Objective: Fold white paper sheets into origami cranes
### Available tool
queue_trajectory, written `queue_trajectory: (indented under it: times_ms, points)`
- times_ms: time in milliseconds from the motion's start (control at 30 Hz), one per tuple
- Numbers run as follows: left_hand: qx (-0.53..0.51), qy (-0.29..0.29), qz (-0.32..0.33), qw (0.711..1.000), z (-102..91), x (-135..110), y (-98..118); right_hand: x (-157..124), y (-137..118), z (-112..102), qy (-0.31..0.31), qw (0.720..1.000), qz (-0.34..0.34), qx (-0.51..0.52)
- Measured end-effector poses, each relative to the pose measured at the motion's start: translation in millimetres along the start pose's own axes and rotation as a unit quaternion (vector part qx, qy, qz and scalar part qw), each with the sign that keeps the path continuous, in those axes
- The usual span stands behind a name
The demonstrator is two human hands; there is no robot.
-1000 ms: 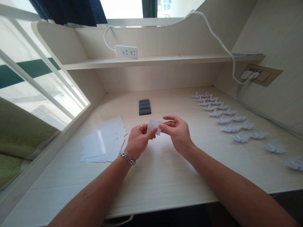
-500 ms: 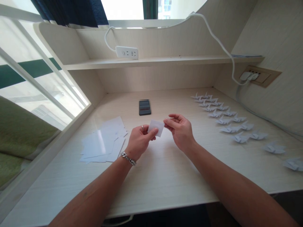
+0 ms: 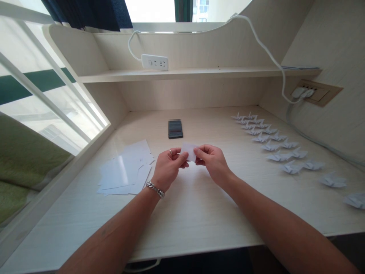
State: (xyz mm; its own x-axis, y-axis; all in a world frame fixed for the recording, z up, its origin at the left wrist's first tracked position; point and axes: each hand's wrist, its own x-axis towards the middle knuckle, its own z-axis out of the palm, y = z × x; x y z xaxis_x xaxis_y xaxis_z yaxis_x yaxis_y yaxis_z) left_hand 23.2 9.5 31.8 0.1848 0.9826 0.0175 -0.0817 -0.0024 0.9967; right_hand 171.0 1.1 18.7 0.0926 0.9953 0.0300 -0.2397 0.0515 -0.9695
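We angle our left grip [image 3: 167, 166] and right grip [image 3: 214, 160] inward, both pinching a paper square [image 3: 190, 150] between them; beyond lies a dark device [image 3: 175, 129], leftward loose sheets [image 3: 118, 171], rightward paper cranes [image 3: 278, 156].

Paper sheets [image 3: 122, 171] lie on the left of the counter [image 3: 196, 220], paper birds [image 3: 291, 168] in rows along the right. Between them, the left hand [image 3: 168, 165] and right hand [image 3: 213, 160] hold a piece of paper [image 3: 189, 150], with a phone [image 3: 175, 128] behind. Higher, a shelf [image 3: 196, 74] carries a power strip [image 3: 154, 62].
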Motion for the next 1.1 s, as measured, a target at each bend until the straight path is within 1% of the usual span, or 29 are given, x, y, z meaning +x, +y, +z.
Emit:
queue_trajectory:
  times_ms: [100, 233, 300, 333, 367, 467, 533, 667, 800, 933, 1033, 1100]
  points:
    - [-0.025, 0.021, 0.001, 0.999, -3.5, 2, 0, 2, 0, 0, 0.011, 1.0, -0.01, 0.001]
    - [-0.052, 0.073, 0.02, 0.996, -14.8, 8, 3, 5, -1, -5, 0.043, 0.999, -0.013, 0.01]
    - [-0.073, 0.095, 0.022, 0.993, -18.7, 10, 3, 6, -1, -8, 0.049, 0.999, -0.015, 0.007]
    - [-0.078, 0.094, 0.02, 0.992, -19.1, 10, 3, 6, -1, -8, 0.048, 0.999, -0.019, 0.002]
    - [-0.077, 0.08, 0.015, 0.994, -18.3, 9, 3, 6, -1, -8, 0.044, 0.999, -0.024, -0.004]
    - [-0.04, 0.003, 0.001, 0.999, -11.3, 6, 0, 5, 1, -7, 0.02, 0.999, -0.036, -0.023]
    - [-0.011, -0.024, -0.001, 1.0, -6.4, 3, -2, 3, 2, -5, 0.004, 0.999, -0.031, -0.029]
    - [0.016, -0.03, -0.003, 0.999, -3.8, 1, -1, 3, 2, -4, 0.006, 1.0, -0.012, -0.008]
    - [0.021, -0.038, -0.007, 0.999, -5.1, 1, 0, 4, 2, -5, 0.014, 1.0, -0.017, -0.003]
    - [0.026, -0.03, -0.003, 0.999, -5.4, 3, -2, 4, 4, -4, 0.009, 0.999, -0.039, -0.01]
    - [0.012, -0.021, 0.017, 1.0, -6.8, 4, -6, 4, 6, -5, -0.02, 0.997, -0.065, -0.025]
    - [0.016, -0.025, 0.035, 0.999, -8.2, 5, -9, 4, 8, -5, -0.033, 0.994, -0.089, -0.051]
